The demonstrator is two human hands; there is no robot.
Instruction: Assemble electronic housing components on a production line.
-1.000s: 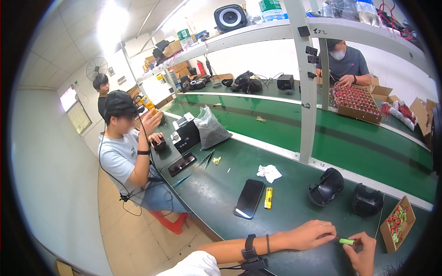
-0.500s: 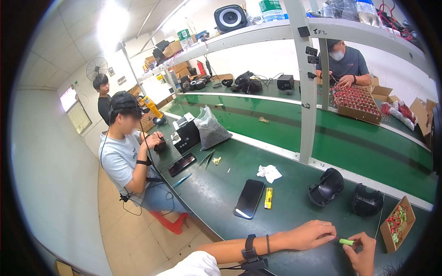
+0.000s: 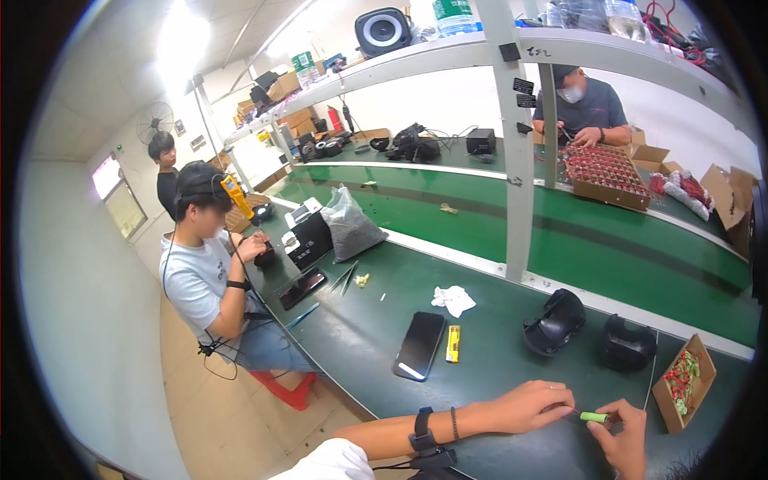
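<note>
My right hand [image 3: 624, 438] pinches a small green battery cell [image 3: 593, 418] between thumb and fingers. From the cell's left end runs a thin red wire [image 3: 574, 411]. My left hand [image 3: 534, 408] has its thumb and forefinger closed on that wire, and its other fingers curl above. Both hands stay low over the green bench. Just right of them stands an open cardboard box [image 3: 666, 400] holding several green cells with red wires [image 3: 685, 382]. Two curved black plastic housings [image 3: 554, 322] lie beyond the hands.
A black phone [image 3: 419, 346], a yellow lighter-sized packet [image 3: 454, 344] and a crumpled white tissue [image 3: 454, 300] lie left of the housings. A shelf post [image 3: 518, 160] rises at the bench's far edge. Co-workers sit at left [image 3: 212, 264] and across the green belt [image 3: 588, 108].
The whole view has shifted slightly, so the scene sits a little further left. My hands keep the same hold on the battery cell and its wire, with slightly more red wire showing between them.
</note>
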